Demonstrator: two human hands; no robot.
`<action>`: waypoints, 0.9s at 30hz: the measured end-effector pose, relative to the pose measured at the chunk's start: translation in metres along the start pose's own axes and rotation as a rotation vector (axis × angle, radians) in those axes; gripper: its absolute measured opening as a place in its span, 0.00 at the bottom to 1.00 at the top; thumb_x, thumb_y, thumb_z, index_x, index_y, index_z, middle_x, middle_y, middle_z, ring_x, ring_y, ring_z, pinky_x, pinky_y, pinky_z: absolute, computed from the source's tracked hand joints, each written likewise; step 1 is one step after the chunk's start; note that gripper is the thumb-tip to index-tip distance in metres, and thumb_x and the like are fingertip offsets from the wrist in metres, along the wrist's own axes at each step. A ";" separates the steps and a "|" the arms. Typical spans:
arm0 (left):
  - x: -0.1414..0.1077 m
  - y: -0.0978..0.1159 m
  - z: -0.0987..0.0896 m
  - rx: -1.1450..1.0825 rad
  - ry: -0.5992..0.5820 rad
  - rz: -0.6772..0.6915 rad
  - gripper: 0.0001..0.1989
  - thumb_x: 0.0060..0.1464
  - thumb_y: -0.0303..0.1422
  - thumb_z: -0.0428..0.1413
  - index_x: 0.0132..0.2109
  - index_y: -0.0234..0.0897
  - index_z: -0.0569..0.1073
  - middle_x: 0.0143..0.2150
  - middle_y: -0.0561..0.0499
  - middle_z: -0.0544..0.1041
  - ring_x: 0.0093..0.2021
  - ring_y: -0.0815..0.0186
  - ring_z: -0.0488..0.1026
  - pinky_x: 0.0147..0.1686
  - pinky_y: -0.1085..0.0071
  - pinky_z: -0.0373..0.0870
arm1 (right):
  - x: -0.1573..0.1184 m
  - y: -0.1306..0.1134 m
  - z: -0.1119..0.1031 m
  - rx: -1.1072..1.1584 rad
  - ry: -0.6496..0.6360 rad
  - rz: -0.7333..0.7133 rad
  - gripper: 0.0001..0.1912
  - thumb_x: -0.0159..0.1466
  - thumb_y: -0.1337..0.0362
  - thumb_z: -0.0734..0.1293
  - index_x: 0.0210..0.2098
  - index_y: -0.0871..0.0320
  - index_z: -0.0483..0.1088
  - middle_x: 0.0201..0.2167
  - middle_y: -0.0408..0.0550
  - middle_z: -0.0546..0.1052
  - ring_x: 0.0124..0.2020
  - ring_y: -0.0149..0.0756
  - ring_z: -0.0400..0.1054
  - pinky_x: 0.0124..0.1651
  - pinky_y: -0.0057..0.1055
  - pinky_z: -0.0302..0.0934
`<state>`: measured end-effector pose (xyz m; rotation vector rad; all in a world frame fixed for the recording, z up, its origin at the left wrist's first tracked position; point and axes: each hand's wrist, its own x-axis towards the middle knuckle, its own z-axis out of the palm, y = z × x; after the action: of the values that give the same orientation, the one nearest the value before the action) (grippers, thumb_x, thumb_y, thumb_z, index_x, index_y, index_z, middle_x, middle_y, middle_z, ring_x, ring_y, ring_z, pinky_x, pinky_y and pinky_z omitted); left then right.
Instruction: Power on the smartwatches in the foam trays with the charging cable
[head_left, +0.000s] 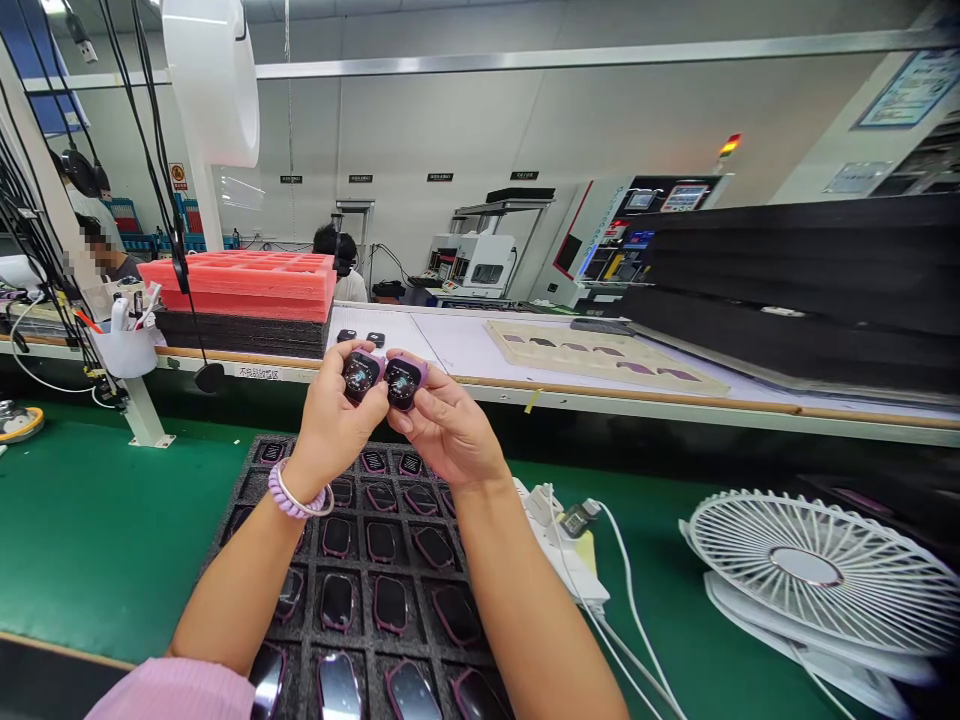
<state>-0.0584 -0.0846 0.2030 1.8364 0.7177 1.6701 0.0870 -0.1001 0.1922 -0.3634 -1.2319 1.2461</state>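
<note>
In the head view, my left hand (341,410) grips a smartwatch (361,376) with a purple case and a lit dial. My right hand (450,425) pinches a second, similar smartwatch (403,384), its screen also lit. The two watches are held side by side, faces towards me, very close together; whether they touch I cannot tell. Below my hands lies a black foam tray (358,610) whose compartments hold several purple-framed watches (337,602), most with dark screens. My forearms cover part of the tray.
A white power strip with cables (555,545) and a white fan (817,570) stand right of the tray on the green bench (97,530). Red foam trays (240,285) are stacked on the shelf ahead, beside a beige board (600,355). Black cables hang at left; people sit beyond.
</note>
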 end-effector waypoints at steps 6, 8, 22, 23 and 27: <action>-0.001 0.002 0.001 -0.065 -0.008 -0.013 0.22 0.51 0.35 0.57 0.53 0.35 0.68 0.43 0.49 0.75 0.38 0.68 0.71 0.41 0.71 0.69 | 0.000 -0.001 0.002 0.035 -0.013 -0.005 0.22 0.53 0.58 0.79 0.47 0.52 0.78 0.39 0.45 0.73 0.26 0.27 0.58 0.27 0.28 0.58; -0.001 0.001 0.000 -0.067 -0.014 -0.017 0.22 0.51 0.36 0.58 0.53 0.35 0.68 0.43 0.49 0.74 0.38 0.68 0.71 0.41 0.71 0.69 | 0.000 -0.001 0.002 0.038 -0.014 -0.004 0.22 0.54 0.59 0.79 0.47 0.52 0.78 0.38 0.44 0.72 0.26 0.27 0.58 0.27 0.28 0.58; 0.001 -0.003 0.000 -0.053 -0.027 -0.006 0.20 0.52 0.34 0.59 0.52 0.36 0.69 0.43 0.49 0.74 0.39 0.67 0.71 0.41 0.71 0.68 | -0.001 -0.001 0.002 -0.028 0.018 -0.006 0.24 0.52 0.56 0.79 0.48 0.51 0.77 0.39 0.45 0.74 0.27 0.30 0.59 0.27 0.31 0.58; 0.002 -0.005 0.000 -0.057 -0.021 -0.021 0.19 0.52 0.33 0.59 0.51 0.36 0.69 0.43 0.50 0.74 0.39 0.67 0.71 0.42 0.71 0.68 | 0.000 -0.001 0.002 -0.025 0.024 0.002 0.24 0.52 0.57 0.79 0.47 0.51 0.77 0.38 0.45 0.74 0.27 0.30 0.59 0.27 0.31 0.58; 0.009 -0.013 0.000 -0.254 0.009 -0.219 0.19 0.52 0.32 0.61 0.51 0.35 0.68 0.40 0.52 0.73 0.32 0.73 0.68 0.35 0.75 0.67 | 0.006 0.002 -0.004 -0.027 0.076 0.065 0.24 0.53 0.58 0.79 0.49 0.52 0.75 0.35 0.43 0.75 0.27 0.30 0.64 0.30 0.31 0.60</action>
<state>-0.0578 -0.0689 0.2004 1.5181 0.6524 1.5497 0.0887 -0.0930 0.1921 -0.4695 -1.1812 1.2607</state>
